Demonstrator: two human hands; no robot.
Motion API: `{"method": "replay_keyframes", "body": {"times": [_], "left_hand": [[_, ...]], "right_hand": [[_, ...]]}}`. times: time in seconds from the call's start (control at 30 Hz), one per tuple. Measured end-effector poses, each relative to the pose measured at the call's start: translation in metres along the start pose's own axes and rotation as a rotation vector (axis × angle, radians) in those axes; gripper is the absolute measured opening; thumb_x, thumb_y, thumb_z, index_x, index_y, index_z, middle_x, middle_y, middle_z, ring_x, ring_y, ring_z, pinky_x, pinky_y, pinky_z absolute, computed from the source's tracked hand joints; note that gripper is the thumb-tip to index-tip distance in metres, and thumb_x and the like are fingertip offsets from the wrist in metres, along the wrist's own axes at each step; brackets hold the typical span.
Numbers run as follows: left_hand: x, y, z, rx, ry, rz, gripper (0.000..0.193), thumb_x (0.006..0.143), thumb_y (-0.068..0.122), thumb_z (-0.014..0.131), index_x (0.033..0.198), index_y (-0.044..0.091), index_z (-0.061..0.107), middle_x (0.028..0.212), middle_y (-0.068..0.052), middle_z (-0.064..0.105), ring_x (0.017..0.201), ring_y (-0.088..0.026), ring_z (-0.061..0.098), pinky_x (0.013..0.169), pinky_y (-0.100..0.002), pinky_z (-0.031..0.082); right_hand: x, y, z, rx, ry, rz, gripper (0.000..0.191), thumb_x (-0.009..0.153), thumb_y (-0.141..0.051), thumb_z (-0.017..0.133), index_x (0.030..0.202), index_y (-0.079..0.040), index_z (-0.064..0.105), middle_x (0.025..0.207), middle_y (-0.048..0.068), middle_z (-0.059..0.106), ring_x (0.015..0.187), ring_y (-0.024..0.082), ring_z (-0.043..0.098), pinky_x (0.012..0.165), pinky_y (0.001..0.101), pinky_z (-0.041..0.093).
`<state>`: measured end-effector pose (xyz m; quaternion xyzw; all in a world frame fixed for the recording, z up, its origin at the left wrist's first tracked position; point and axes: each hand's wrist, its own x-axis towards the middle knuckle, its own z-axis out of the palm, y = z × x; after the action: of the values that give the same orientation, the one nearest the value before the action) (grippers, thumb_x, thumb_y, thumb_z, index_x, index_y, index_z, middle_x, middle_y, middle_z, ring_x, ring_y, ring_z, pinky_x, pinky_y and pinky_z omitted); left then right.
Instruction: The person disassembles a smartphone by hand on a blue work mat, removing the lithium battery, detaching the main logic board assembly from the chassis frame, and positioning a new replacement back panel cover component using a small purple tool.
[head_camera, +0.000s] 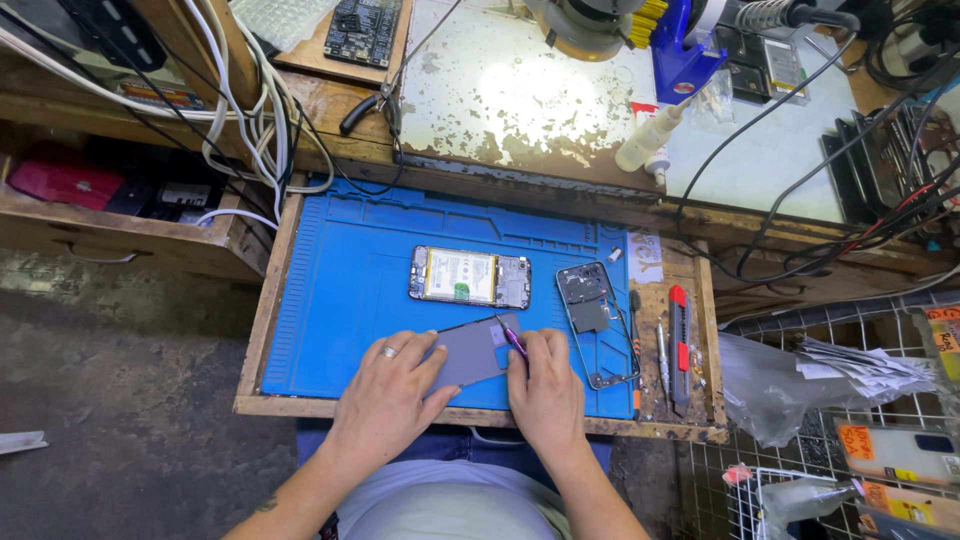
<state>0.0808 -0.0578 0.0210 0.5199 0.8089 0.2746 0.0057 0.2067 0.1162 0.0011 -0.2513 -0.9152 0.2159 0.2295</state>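
Left hand (385, 385): flat, fingers spread, pressing on the grey panel (468, 352); grips nothing.
Right hand (545, 385): closed around a thin pink tool (513, 340), tip at the panel's right edge.
Panel: on the blue mat (340, 290), between the 2 hands, long axis running left-right, slightly tilted; both hands touch it.
Opened phone (469, 276): just beyond the panel, battery showing.
Frame (597, 322): right of the panel, near the right hand.
Drawer worktop (270, 400): holds the mat; red knife (679, 335) at its right side.
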Motion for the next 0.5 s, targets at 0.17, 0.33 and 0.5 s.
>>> {"method": "replay_keyframes", "body": {"times": [0.17,0.33,0.5], "left_hand": [[-0.0002,-0.0009,0.001,-0.002,-0.001,-0.001,0.048,0.083,0.033,0.074,0.115,-0.001,0.066,0.126,-0.018,0.062,0.118,-0.033,0.055,0.099,-0.048,0.043],[-0.0005,-0.0009,0.0011,-0.003,-0.006,-0.001,0.048,0.083,0.033,0.074,0.116,-0.002,0.065,0.126,-0.018,0.062,0.118,-0.034,0.055,0.099,-0.048,0.042],[-0.0004,-0.0014,0.001,-0.003,-0.01,-0.004,0.048,0.083,0.033,0.074,0.116,-0.001,0.066,0.127,-0.018,0.062,0.119,-0.034,0.055,0.099,-0.048,0.042]], "right_hand": [[0.0008,0.0014,-0.0003,0.044,0.007,-0.015,0.023,0.09,-0.004,0.063,0.113,-0.004,0.065,0.101,0.015,0.063,0.083,0.036,0.069,0.069,0.0438,0.054],[-0.0036,0.0063,0.0022,-0.022,0.058,-0.076,0.025,0.091,-0.002,0.062,0.115,-0.004,0.067,0.098,0.012,0.067,0.085,0.034,0.069,0.071,0.043,0.054],[-0.0004,0.0045,0.0033,-0.002,0.017,-0.007,0.023,0.092,-0.002,0.063,0.114,-0.002,0.067,0.106,0.017,0.063,0.084,0.037,0.068,0.07,0.0447,0.054]]}}
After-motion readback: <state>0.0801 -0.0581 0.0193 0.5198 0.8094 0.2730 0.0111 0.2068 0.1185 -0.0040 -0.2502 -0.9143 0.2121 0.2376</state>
